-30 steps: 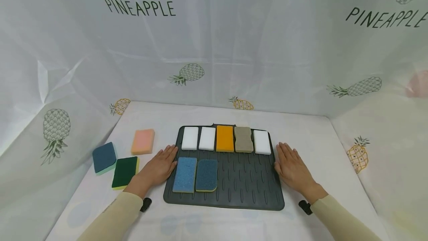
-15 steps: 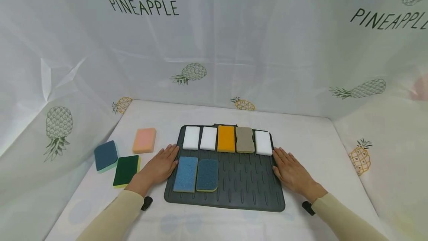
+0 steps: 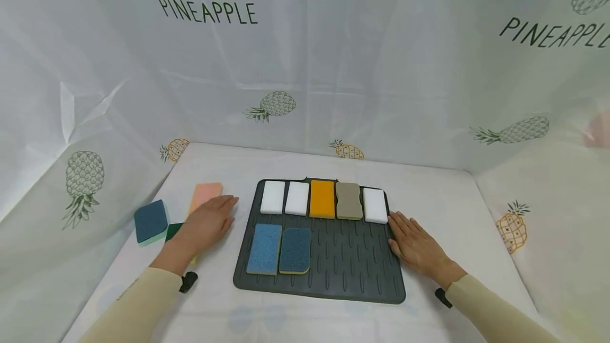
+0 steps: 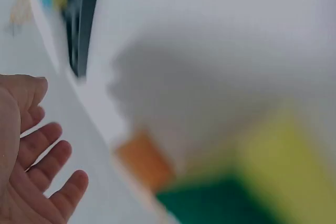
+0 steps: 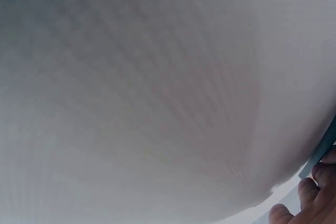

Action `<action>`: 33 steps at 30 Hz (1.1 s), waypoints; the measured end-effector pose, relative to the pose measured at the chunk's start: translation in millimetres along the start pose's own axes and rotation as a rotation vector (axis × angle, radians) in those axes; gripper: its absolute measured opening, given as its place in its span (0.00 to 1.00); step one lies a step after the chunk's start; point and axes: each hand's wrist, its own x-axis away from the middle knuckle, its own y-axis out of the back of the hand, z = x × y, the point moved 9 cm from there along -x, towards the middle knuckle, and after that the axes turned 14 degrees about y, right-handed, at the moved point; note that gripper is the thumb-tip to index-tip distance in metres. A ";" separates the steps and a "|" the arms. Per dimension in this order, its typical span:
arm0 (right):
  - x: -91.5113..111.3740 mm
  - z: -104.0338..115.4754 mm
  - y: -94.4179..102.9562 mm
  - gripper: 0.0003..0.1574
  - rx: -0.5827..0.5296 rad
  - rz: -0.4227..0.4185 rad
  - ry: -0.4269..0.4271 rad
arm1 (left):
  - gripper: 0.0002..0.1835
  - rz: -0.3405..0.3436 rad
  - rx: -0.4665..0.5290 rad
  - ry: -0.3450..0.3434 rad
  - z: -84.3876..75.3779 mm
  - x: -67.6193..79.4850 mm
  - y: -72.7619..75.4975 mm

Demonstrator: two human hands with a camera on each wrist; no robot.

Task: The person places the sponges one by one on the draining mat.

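Note:
My left hand (image 3: 206, 225) is above the table left of the mat, fingers loosely extended, holding nothing. In the head view it partly hides a green-and-yellow sponge (image 3: 173, 231) and a pink sponge (image 3: 206, 190). The left wrist view shows the green-and-yellow sponge (image 4: 215, 203) blurred, away from the fingers (image 4: 44, 142). A dark blue sponge (image 3: 151, 220) lies further left. With straight fingers, my right hand (image 3: 416, 242) rests against the right edge of the dark grey ridged mat (image 3: 352, 263). Two blue sponges, a light one (image 3: 264, 249) and a darker one (image 3: 295, 250), lie on its front left.
Along the mat's back row lie three white sponges, one at the left end (image 3: 272, 197), plus an orange sponge (image 3: 322, 199) and a beige wavy-edged sponge (image 3: 349, 201). A pineapple-print sheet (image 3: 381, 68) surrounds the white table (image 3: 438, 195).
My left hand has left the mat's left edge and moved left, over the green and pink sponges. The right hand first shifted inward slightly to touch the mat's edge, then stayed.

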 end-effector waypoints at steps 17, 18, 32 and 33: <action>1.5 -0.1 0.7 0.40 0.018 -0.035 0.016 | 0.27 0.029 -0.109 0.043 78.1 -20.8 19.2; 1.4 -0.6 0.7 0.40 0.021 -0.033 0.015 | 0.29 0.031 -0.104 0.059 78.4 -21.5 18.7; 1.8 0.8 1.4 0.41 0.031 -0.058 0.019 | 0.53 0.021 -0.104 0.089 75.8 -19.2 20.6; 2.0 1.0 1.4 0.41 0.031 -0.061 0.020 | 0.53 0.015 -0.103 0.089 75.6 -18.8 20.8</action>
